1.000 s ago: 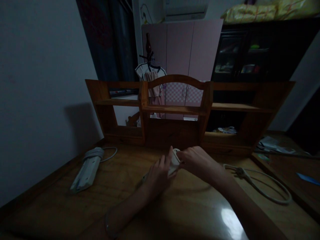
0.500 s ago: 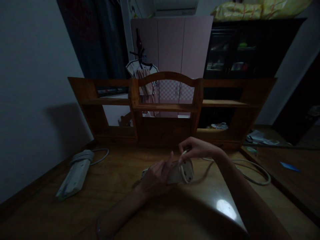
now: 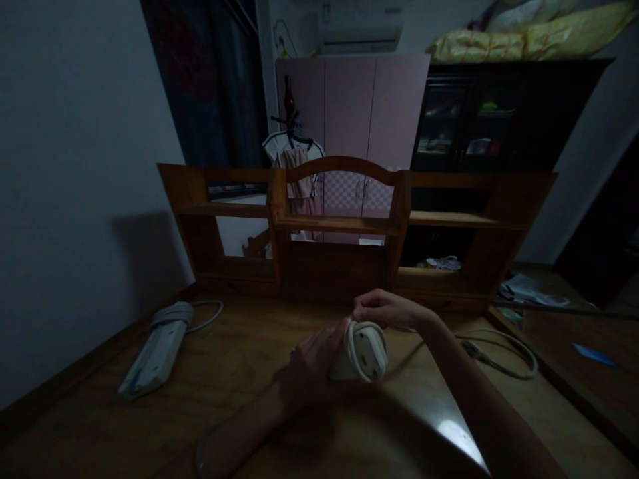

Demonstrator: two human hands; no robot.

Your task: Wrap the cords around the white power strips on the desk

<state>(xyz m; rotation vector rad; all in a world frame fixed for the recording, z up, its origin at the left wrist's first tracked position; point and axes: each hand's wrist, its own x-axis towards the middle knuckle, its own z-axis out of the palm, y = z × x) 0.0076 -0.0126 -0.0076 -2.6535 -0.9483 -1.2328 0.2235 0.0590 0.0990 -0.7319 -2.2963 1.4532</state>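
Bare forearms, thin left-wrist bracelet (image 3: 200,452)

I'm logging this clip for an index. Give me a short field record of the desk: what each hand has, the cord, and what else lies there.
left hand: holds the white power strip from the left, tilted up off the desk
right hand: on the cord at the strip's top
cord: looped round the strip's end, the rest trailing right across the desk
second strip: flat at left, cord bundled at its far end
shelf: wooden, along the desk's back edge
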